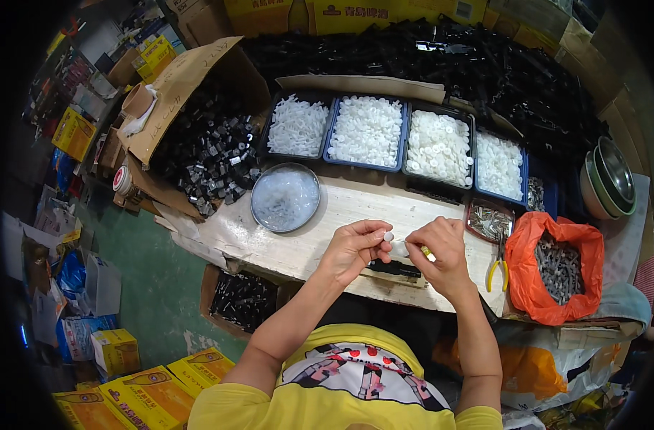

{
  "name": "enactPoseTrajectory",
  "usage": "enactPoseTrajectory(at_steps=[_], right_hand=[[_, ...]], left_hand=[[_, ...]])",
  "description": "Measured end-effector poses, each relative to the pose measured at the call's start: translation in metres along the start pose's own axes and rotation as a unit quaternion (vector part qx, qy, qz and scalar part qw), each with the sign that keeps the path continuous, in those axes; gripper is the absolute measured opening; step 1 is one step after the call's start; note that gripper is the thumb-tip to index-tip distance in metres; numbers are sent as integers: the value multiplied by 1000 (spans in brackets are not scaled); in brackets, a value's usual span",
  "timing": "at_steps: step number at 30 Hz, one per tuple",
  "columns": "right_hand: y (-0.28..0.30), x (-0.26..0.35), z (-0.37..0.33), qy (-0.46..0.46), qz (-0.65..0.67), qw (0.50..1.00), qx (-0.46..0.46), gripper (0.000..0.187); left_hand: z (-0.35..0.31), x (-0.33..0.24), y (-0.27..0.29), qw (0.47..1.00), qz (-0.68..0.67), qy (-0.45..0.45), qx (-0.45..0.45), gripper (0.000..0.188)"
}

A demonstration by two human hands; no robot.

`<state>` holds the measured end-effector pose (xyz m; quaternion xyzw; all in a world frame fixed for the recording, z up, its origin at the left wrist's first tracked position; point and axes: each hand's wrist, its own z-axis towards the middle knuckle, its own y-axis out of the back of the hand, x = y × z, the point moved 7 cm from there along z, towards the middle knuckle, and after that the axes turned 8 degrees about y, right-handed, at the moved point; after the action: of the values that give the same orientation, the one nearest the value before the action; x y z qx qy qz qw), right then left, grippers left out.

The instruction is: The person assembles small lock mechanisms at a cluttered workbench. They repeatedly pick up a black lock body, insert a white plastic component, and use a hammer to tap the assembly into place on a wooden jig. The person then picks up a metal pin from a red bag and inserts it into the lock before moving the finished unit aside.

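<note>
My left hand (355,248) pinches a small white round plastic piece (389,236) between thumb and fingertips, above the pale workbench (341,215). Close on its right, my right hand (442,252) is closed round a slim tool with a yellow and white handle end (429,254). What tip the tool has is too small to make out. Just below both hands lies a black elongated part (394,269) at the bench's near edge. A round metal dish (285,198) of whitish, translucent material stands left of my left hand.
Several trays of small white plastic pieces (363,130) line the back. A cardboard box (176,100) of black parts stands left. At right are a dish of metal pins (490,219), yellow-handled pliers (498,272), an orange bag (528,251) of grey parts and stacked bowls (614,175).
</note>
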<state>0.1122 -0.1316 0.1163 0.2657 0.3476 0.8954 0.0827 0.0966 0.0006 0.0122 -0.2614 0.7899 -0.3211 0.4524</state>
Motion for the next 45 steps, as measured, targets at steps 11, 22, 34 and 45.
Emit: enactPoseTrajectory(at_steps=[11,22,34,45], right_hand=[[-9,19,7,58,-83,994,40,13],[-16,24,9,63,-77,994,52,12],[-20,31,11,76,-105,990,61,14],[-28,27,8,70,-81,992,66,12]], left_hand=[[-11,2,-3,999,16,-30,-15,15],[-25,0,2,998,33,-54,-26,17],[-27,-1,5,994,56,-83,-51,16],[-28,3,2,992,83,-91,-33,17]])
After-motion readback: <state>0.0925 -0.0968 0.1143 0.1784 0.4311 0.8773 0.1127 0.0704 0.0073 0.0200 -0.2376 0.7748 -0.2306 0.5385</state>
